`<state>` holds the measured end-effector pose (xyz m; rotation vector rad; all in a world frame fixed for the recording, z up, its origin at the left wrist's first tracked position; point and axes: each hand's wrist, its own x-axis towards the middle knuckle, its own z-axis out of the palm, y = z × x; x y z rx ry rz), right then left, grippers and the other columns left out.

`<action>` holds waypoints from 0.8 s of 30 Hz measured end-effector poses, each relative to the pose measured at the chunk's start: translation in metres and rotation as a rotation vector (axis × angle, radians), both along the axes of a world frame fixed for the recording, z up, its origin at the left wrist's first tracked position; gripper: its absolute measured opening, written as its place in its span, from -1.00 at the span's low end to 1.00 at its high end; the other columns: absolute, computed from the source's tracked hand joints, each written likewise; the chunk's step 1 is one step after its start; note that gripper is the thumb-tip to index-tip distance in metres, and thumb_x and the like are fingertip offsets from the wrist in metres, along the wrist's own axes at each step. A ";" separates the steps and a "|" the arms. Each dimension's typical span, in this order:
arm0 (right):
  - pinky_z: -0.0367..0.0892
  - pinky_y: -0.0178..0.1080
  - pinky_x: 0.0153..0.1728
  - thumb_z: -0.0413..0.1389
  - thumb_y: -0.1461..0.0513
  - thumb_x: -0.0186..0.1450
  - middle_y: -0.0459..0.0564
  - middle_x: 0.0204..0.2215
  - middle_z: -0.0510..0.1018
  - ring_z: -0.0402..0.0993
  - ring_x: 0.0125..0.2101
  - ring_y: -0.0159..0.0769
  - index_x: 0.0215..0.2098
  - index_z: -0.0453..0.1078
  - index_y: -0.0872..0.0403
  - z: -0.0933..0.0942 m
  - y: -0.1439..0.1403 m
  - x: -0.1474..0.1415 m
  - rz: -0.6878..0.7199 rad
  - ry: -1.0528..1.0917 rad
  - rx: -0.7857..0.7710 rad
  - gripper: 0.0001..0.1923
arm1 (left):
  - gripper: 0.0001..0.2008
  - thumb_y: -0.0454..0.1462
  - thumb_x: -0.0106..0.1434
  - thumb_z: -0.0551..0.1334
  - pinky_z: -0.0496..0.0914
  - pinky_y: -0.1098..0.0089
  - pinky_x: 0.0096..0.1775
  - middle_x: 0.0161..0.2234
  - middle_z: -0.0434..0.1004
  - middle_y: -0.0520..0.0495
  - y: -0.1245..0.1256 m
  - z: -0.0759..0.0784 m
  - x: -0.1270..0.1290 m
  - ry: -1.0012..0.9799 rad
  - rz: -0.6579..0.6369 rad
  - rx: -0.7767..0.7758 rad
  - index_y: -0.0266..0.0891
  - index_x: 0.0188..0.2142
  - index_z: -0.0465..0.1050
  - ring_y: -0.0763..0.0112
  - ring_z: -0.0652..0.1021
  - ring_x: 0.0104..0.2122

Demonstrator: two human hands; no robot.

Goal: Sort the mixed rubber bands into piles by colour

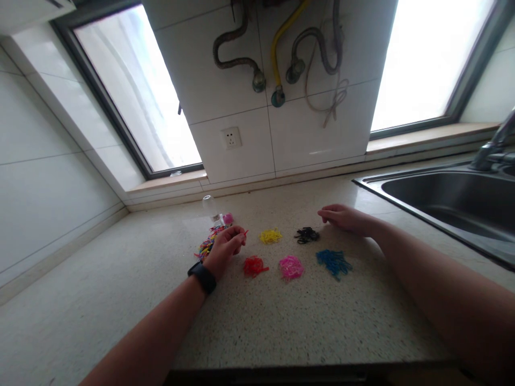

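My left hand (228, 242), with a black watch on its wrist, pinches a small red rubber band (245, 233) between thumb and fingers. It is beside a mixed-colour pile of rubber bands (206, 247), which it partly covers. Just right of this hand lies a red pile (253, 266), with a yellow pile (270, 236) farther back. A pink pile (291, 267) lies in the middle, and a blue pile (333, 262) to its right. My right hand (341, 217) rests on the counter behind the blue pile, near a black pile (306, 235); its fingers are curled together and nothing shows in them.
Behind the mixed pile, a clear plastic bottle (208, 206) lies near a pink cap (227, 218). A steel sink (372, 188) with a faucet (493, 147) is set into the speckled counter (314, 327) at right. Hoses and a socket (231, 138) are on the tiled wall.
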<state>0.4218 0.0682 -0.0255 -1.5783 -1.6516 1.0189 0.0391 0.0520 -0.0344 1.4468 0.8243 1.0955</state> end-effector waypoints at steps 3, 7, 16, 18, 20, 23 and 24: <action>-0.13 -0.33 -0.67 0.09 -0.23 0.18 -0.23 -0.72 0.10 -0.02 -0.69 -0.48 -0.44 0.36 0.08 0.000 0.000 -0.001 0.022 0.015 0.008 -0.46 | -0.80 -0.20 0.16 0.29 0.02 0.53 -0.54 -0.51 0.30 0.10 0.000 -0.001 -0.001 -0.002 -0.009 -0.016 -0.27 -0.37 0.33 0.63 0.19 -0.59; -0.13 -0.33 -0.66 0.11 -0.22 0.17 -0.24 -0.71 0.08 -0.03 -0.69 -0.48 -0.44 0.36 0.08 0.000 0.001 0.000 0.039 0.040 0.008 -0.47 | -0.80 -0.20 0.17 0.30 0.01 0.53 -0.54 -0.50 0.30 0.10 0.000 -0.002 -0.001 -0.007 -0.027 -0.026 -0.27 -0.37 0.33 0.65 0.19 -0.60; -0.13 -0.33 -0.66 0.07 -0.21 0.21 -0.23 -0.70 0.08 -0.05 -0.68 -0.48 -0.41 0.38 0.09 -0.001 0.000 0.001 0.055 0.015 0.011 -0.47 | -0.77 -0.19 0.14 0.32 0.03 0.54 -0.55 -0.51 0.27 0.11 -0.002 0.001 0.001 -0.023 -0.028 -0.034 -0.27 -0.39 0.32 0.65 0.20 -0.60; -0.13 -0.32 -0.66 0.06 -0.22 0.21 -0.22 -0.70 0.09 -0.05 -0.68 -0.48 -0.40 0.38 0.09 0.000 0.000 0.000 0.050 0.001 0.008 -0.47 | -0.76 -0.18 0.13 0.32 0.03 0.54 -0.56 -0.51 0.27 0.11 -0.002 0.001 0.002 -0.021 -0.019 -0.038 -0.27 -0.41 0.31 0.65 0.20 -0.61; -0.12 -0.32 -0.66 0.06 -0.22 0.21 -0.22 -0.70 0.10 -0.04 -0.68 -0.47 -0.40 0.38 0.09 0.000 0.000 0.000 0.050 0.004 0.004 -0.47 | -0.75 -0.17 0.13 0.33 0.03 0.54 -0.57 -0.52 0.27 0.11 -0.001 0.000 0.002 -0.023 -0.011 -0.040 -0.27 -0.40 0.32 0.65 0.20 -0.61; -0.13 -0.32 -0.65 0.08 -0.22 0.20 -0.22 -0.69 0.09 -0.04 -0.67 -0.47 -0.40 0.38 0.09 -0.001 0.001 0.000 0.057 0.027 0.006 -0.47 | -0.77 -0.18 0.14 0.33 0.04 0.55 -0.58 -0.50 0.31 0.10 0.000 -0.002 0.002 -0.028 -0.002 -0.036 -0.27 -0.35 0.36 0.66 0.21 -0.62; -0.13 -0.32 -0.65 0.08 -0.22 0.20 -0.23 -0.69 0.08 -0.04 -0.67 -0.47 -0.40 0.38 0.09 -0.001 0.001 0.001 0.060 0.029 0.006 -0.47 | -0.77 -0.18 0.15 0.33 0.04 0.55 -0.58 -0.49 0.34 0.09 0.000 -0.002 0.002 -0.027 0.000 -0.029 -0.27 -0.34 0.37 0.66 0.22 -0.62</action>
